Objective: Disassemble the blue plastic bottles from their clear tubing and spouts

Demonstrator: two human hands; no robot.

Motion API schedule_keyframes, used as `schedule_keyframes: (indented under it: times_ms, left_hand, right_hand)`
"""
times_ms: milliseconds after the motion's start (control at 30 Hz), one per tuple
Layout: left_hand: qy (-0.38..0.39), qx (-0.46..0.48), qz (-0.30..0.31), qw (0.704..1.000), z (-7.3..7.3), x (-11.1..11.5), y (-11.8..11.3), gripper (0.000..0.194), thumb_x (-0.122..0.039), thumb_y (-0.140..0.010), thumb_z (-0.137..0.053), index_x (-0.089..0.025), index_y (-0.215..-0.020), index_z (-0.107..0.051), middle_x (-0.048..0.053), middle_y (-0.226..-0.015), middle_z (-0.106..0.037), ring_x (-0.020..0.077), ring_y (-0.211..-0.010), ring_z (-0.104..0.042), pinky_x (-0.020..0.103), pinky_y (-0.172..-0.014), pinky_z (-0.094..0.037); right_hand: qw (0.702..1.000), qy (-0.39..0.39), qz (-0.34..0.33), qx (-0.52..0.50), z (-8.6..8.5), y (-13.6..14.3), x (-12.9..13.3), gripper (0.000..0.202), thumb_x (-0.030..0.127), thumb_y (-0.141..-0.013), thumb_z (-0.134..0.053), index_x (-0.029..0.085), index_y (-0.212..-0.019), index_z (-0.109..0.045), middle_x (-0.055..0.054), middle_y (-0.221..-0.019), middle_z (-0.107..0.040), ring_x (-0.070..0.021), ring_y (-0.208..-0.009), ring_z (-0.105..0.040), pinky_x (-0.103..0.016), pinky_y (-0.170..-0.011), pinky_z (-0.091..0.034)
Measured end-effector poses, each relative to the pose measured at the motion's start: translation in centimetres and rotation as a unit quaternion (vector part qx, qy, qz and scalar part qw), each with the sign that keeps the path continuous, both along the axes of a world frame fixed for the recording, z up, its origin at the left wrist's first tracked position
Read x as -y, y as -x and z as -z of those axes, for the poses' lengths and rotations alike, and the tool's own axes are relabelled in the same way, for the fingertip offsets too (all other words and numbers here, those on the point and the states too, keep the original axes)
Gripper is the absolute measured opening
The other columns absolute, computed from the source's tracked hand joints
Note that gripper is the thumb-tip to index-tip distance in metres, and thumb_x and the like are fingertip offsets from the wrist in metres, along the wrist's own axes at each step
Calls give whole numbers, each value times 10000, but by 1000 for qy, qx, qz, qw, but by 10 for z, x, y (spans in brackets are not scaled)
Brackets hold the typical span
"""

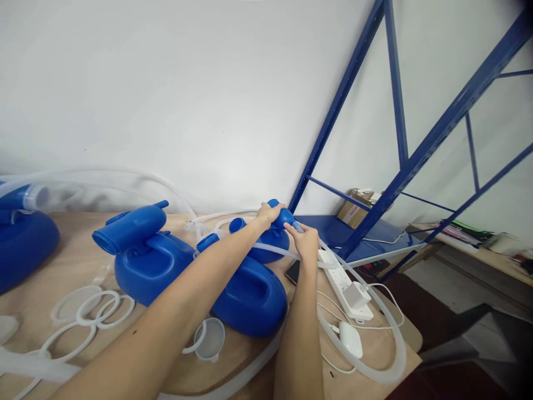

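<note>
My left hand grips the blue spout of a blue plastic container at the far side of the wooden table. Just to its right, my right hand pinches the end of a clear flexible tube at the spout's tip. The tube loops down along the table's right edge. Two more blue containers lie under my forearms: one with a wide neck on the left, another in the middle.
White rings and a small clear funnel lie on the table's left and front. A white power strip with a plugged adapter, a white charger and a phone sit at right. Blue metal shelving stands behind right.
</note>
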State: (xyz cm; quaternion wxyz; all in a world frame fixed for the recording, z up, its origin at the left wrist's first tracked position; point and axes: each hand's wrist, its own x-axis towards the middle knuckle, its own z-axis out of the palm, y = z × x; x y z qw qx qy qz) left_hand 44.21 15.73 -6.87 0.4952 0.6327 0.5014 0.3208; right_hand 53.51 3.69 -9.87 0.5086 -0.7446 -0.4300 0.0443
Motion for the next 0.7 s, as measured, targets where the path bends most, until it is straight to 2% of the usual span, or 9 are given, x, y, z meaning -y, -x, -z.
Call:
schedule_keyframes:
  times_ms: [133,300,400,467,600,700]
  left_hand:
    - [-7,-2,-25,1000,-1,3,-2,794,-606,-847,-652,-134,-1453,-455,159,-1412,-596,303,-1298,-581,359,-1041,-477]
    - [-7,-20,-57,998,-3,8,-4,782,-652,-807,-652,-177,-1406,-484,170,-1386,-612,361,-1292,-581,459,-1054,-448]
    - [16,-28,-98,995,-1,5,1,809,-668,-869,-550,-126,-1454,-416,214,-1389,-596,367,-1296,-577,461,-1031,-457]
    - [23,-30,-114,993,1,3,6,828,-690,-897,-486,-91,-1462,-398,230,-1380,-596,369,-1292,-578,456,-1023,-463]
    - [-14,-38,-99,994,5,5,10,840,-750,-881,-473,-116,-1432,-446,213,-1356,-616,378,-1273,-587,461,-1037,-456]
    - [-67,-49,-63,995,7,8,8,770,-728,-913,-428,-138,-1403,-499,205,-1412,-580,380,-1305,-562,467,-1076,-426]
  right_hand:
    - [998,-3,62,32,8,8,-4,637,688,-781,-713,94,-995,-802,-145,-837,-719,-249,-755,-578,-322,-671,-399]
    - [989,6,124,78,21,6,-7,597,735,-797,-696,142,-814,-765,-129,-751,-685,-242,-704,-548,-335,-679,-371]
    - [981,-4,178,79,28,1,-6,568,713,-801,-702,146,-778,-731,-155,-807,-700,-275,-745,-570,-350,-710,-380]
    - [981,-6,182,60,28,-4,-5,535,683,-785,-724,153,-727,-683,-145,-784,-685,-275,-744,-572,-351,-720,-387]
    - [995,-7,98,12,23,-11,-3,470,616,-840,-674,176,-712,-572,-65,-726,-617,-222,-750,-551,-328,-755,-398]
    - [994,78,-32,-75,24,-14,-3,415,509,-738,-786,181,-766,-533,-5,-652,-542,-176,-654,-522,-303,-669,-412]
